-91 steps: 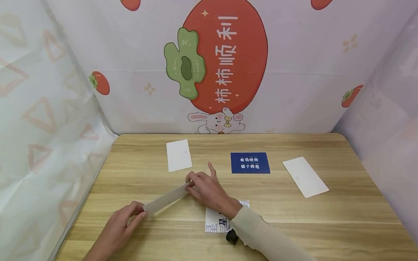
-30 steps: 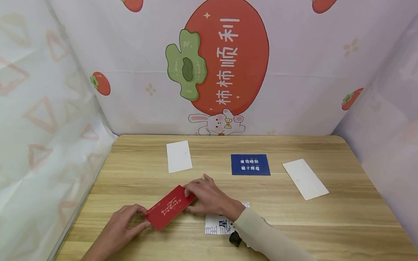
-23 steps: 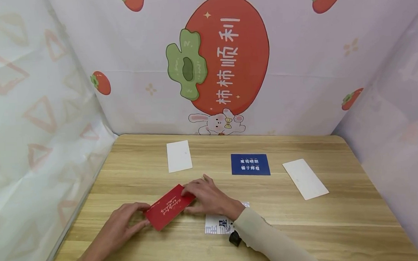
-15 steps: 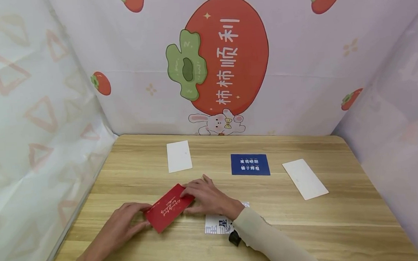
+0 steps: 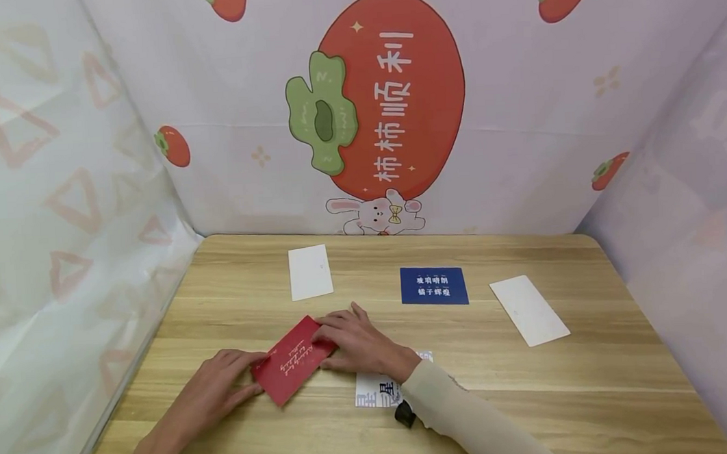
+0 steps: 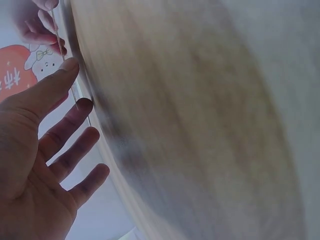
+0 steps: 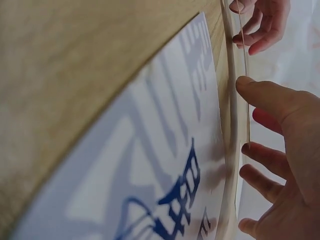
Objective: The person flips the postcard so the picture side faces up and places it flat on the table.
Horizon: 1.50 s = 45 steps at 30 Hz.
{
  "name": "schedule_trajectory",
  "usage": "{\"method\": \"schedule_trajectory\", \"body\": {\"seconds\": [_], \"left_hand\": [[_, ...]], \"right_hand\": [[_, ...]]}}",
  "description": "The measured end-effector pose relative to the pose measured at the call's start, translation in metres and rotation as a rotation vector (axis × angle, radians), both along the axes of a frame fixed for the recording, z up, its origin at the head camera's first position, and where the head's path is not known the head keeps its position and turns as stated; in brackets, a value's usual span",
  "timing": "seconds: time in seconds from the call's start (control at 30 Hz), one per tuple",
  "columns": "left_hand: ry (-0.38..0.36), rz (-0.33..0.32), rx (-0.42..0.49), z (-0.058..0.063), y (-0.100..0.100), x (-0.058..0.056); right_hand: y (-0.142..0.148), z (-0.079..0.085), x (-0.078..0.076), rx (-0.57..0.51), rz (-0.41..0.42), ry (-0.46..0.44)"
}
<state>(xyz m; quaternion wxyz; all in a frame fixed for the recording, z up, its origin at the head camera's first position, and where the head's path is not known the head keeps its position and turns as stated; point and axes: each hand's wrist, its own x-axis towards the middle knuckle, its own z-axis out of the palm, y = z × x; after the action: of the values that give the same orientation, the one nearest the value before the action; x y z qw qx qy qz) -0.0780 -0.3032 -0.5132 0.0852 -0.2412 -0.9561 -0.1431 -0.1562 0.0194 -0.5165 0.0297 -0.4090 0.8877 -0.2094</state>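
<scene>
Pale wood grain runs across the tabletop (image 5: 563, 395), with printed cloth (image 5: 220, 77) hung on its left, right and far sides. Nearest me, at the right, my beige sleeve (image 5: 472, 420) reaches in, and a small black object (image 5: 404, 414) shows beside it. Just beyond, a printed white card (image 5: 370, 393) bearing dark and lilac characters lies partly out of sight beneath my arm. Left of that, I hold a red card (image 5: 292, 362) with pale script, its face tilted up toward me. With my left hand (image 5: 219, 383) I pinch its left end between thumb and fingers, the spare fingers spread apart; with my right hand (image 5: 358, 340) I pinch its right end likewise. Farther off, a slanting white card (image 5: 529, 310) lies at the right, then a blue card (image 5: 434, 286) with two lines of white characters left of it, then an upright-set white card (image 5: 310, 272) at the far left. Past the far edge, the cloth shows a big red persimmon (image 5: 422, 114) above a white rabbit (image 5: 375, 216).
</scene>
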Motion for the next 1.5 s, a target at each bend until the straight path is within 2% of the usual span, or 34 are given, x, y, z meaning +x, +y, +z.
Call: {"method": "schedule_trajectory", "body": {"seconds": [0.2,0.37,0.47,0.67,0.9,1.33,1.5], "left_hand": [[0.035,-0.019,-0.038,-0.0018,0.0004,-0.0029],[0.101,-0.051,-0.038,-0.0010,0.0011,-0.0034],[0.115,-0.059,-0.038,-0.0004,0.0011,-0.0034],[0.102,-0.059,-0.044,-0.0006,0.0008,-0.0038],[0.104,-0.076,-0.038,-0.0018,0.0002,-0.0039],[0.022,-0.070,-0.038,0.0034,0.0011,-0.0056],[0.005,-0.062,-0.024,0.0055,0.0049,-0.0104]], "right_hand": [[-0.0016,-0.0011,0.0000,0.028,-0.009,0.005],[-0.0027,-0.0024,-0.0003,0.037,-0.016,-0.018],[-0.0031,-0.0014,0.0001,0.045,-0.019,-0.032],[-0.0048,-0.0002,0.0004,0.064,-0.029,-0.022],[-0.0066,-0.0036,-0.0006,0.091,-0.050,0.031],[-0.0055,-0.0040,0.0004,0.071,-0.087,0.056],[-0.0018,-0.0034,-0.0042,0.059,-0.108,0.088]]}}
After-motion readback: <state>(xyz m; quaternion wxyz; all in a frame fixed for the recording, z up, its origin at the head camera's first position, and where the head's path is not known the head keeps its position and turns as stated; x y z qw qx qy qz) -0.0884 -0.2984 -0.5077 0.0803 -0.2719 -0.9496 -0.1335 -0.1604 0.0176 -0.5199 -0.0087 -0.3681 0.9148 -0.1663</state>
